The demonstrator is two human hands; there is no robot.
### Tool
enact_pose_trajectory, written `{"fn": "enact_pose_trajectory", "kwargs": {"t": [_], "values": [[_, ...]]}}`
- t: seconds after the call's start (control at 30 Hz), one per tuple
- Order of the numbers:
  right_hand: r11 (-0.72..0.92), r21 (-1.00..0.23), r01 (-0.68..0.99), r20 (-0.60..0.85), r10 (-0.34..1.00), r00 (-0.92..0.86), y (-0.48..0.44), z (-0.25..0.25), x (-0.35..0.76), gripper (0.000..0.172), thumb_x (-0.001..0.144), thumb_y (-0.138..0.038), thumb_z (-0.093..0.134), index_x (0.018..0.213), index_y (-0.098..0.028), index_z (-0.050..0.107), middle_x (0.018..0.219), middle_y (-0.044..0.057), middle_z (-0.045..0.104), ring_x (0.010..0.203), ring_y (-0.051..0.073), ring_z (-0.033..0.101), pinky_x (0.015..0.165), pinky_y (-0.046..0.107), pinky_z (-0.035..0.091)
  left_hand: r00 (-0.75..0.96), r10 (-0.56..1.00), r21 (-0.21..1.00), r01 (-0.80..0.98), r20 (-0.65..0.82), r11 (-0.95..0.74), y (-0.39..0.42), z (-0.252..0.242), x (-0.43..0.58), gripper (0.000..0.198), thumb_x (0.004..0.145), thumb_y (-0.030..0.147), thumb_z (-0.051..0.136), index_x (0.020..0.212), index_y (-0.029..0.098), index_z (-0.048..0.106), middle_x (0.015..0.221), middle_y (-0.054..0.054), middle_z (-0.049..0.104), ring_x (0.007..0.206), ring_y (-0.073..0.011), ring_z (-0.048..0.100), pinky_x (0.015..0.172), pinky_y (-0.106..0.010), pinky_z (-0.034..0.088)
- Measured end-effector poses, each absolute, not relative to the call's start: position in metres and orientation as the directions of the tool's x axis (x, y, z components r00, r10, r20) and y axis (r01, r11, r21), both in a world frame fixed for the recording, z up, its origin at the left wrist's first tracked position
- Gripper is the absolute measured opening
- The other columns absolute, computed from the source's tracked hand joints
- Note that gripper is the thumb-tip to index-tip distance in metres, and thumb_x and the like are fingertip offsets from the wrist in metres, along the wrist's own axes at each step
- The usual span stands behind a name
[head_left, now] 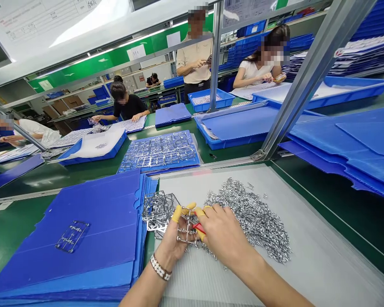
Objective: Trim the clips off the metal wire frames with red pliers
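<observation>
Pinching a small silver wire-metal frame [187, 230] over a grey ribbed plastic sheet [208, 187], with the left hand [168, 243] palm-up, grip closed on the frame, yellow rubber finger cots [176, 213] on the fingertips and a beaded bracelet [160, 267] at the wrist. Right hand [225, 234] clenched too, grip wrapped around red-handled cutters [199, 228], blades hidden behind the fingers, so no telling whether any metal sits between them.

Plenty left lying around, by the look of it: a big heap of loose shiny metal bits [246, 217] just right of the hands, plus a tangled stack of silver frames [158, 211] just left. Farther left, a pile of flat blue corrugated plastic sheets [77, 213] with one lone silver frame [72, 236] on top. Past that, on the green desk [19, 226], a blue sheet [195, 162] under rows of silver frames [160, 149], then blue plastic trays [211, 100] and a seated co-worker [128, 104] bent over more sheets.
</observation>
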State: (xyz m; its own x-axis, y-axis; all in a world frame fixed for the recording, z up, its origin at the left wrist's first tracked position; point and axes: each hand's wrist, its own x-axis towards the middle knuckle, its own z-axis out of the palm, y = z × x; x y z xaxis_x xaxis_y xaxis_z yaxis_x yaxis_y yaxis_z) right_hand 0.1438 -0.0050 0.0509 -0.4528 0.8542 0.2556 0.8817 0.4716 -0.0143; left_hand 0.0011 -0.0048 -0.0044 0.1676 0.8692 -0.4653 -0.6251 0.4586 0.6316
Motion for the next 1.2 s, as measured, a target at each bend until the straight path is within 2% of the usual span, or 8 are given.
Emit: {"fn": "enact_pose_trajectory", "kwargs": {"t": [0.07,0.13,0.27,0.33,0.47,0.7,0.93,1.2], "values": [[0.470,0.001,0.883,0.259,0.852,-0.455,-0.005,0.052,0.145,0.015,0.080,-0.023,0.066,0.094,-0.019,0.064,0.080,0.004,0.065,0.077,0.021,0.054,0.067,0.035,0.027,0.162,0.873,0.638,-0.624,-0.460,0.452,-0.005,-0.005,0.000,0.048,0.080,0.050,0.062,0.112,0.015,0.066,0.102,-0.009,0.066,0.061,-0.0111,0.058,0.052,-0.023,0.046],[0.463,-0.012,0.886,0.279,0.853,-0.442,-0.006,0.051,0.150,0.022,0.078,-0.024,0.067,0.099,-0.019,0.064,0.082,0.004,0.065,0.079,0.021,0.054,0.068,0.035,0.028,0.190,0.877,0.628,-0.633,-0.442,0.454,-0.005,-0.004,-0.001,0.047,0.081,0.049,0.060,0.112,0.015,0.065,0.103,-0.010,0.066,0.063,-0.0117,0.059,0.055,-0.025,0.049],[0.419,-0.057,0.906,0.289,0.876,-0.387,-0.009,0.043,0.165,0.035,0.075,-0.027,0.070,0.108,-0.019,0.061,0.090,0.004,0.066,0.087,0.022,0.054,0.073,0.035,0.030,0.332,0.871,0.578,-0.653,-0.363,0.490,-0.002,0.002,-0.005,0.052,0.087,0.052,0.048,0.121,0.014,0.060,0.111,-0.012,0.064,0.076,-0.0195,0.064,0.063,-0.033,0.053],[0.409,-0.055,0.911,0.263,0.886,-0.382,-0.012,0.039,0.170,0.032,0.075,-0.026,0.069,0.106,-0.020,0.062,0.088,0.003,0.065,0.085,0.022,0.054,0.072,0.035,0.030,0.370,0.865,0.560,-0.659,-0.340,0.502,-0.001,0.004,-0.006,0.054,0.089,0.052,0.044,0.123,0.013,0.058,0.111,-0.014,0.065,0.078,-0.0210,0.065,0.064,-0.034,0.054],[0.405,-0.063,0.912,0.261,0.889,-0.377,-0.014,0.035,0.167,0.030,0.074,-0.026,0.069,0.103,-0.021,0.062,0.087,0.003,0.065,0.084,0.022,0.053,0.071,0.035,0.028,0.364,0.867,0.525,-0.691,-0.341,0.497,-0.001,0.002,-0.006,0.052,0.090,0.049,0.044,0.123,0.011,0.057,0.100,-0.012,0.068,0.066,-0.0153,0.061,0.068,-0.035,0.054],[0.394,-0.037,0.918,0.224,0.899,-0.376,-0.012,0.037,0.160,0.027,0.073,-0.023,0.069,0.099,-0.020,0.061,0.088,0.005,0.064,0.085,0.023,0.053,0.071,0.035,0.027,0.351,0.870,0.544,-0.681,-0.347,0.491,-0.001,-0.001,-0.004,0.053,0.090,0.050,0.044,0.122,0.011,0.059,0.093,-0.011,0.069,0.069,-0.0165,0.062,0.070,-0.034,0.053],[0.412,0.025,0.911,0.209,0.889,-0.407,-0.010,0.040,0.160,0.015,0.077,-0.014,0.062,0.090,-0.020,0.061,0.081,0.005,0.063,0.081,0.023,0.053,0.067,0.036,0.025,0.315,0.870,0.618,-0.614,-0.380,0.492,-0.001,-0.001,-0.005,0.055,0.088,0.052,0.047,0.122,0.010,0.060,0.108,-0.016,0.067,0.078,-0.0207,0.065,0.070,-0.035,0.054],[0.442,0.072,0.894,0.212,0.869,-0.447,-0.010,0.043,0.162,0.017,0.076,-0.009,0.061,0.089,-0.019,0.061,0.078,0.004,0.062,0.077,0.022,0.055,0.066,0.035,0.025,0.344,0.862,0.633,-0.585,-0.373,0.507,-0.001,-0.003,-0.008,0.056,0.088,0.053,0.045,0.124,0.012,0.060,0.115,-0.017,0.064,0.083,-0.0239,0.066,0.070,-0.037,0.054]]}}
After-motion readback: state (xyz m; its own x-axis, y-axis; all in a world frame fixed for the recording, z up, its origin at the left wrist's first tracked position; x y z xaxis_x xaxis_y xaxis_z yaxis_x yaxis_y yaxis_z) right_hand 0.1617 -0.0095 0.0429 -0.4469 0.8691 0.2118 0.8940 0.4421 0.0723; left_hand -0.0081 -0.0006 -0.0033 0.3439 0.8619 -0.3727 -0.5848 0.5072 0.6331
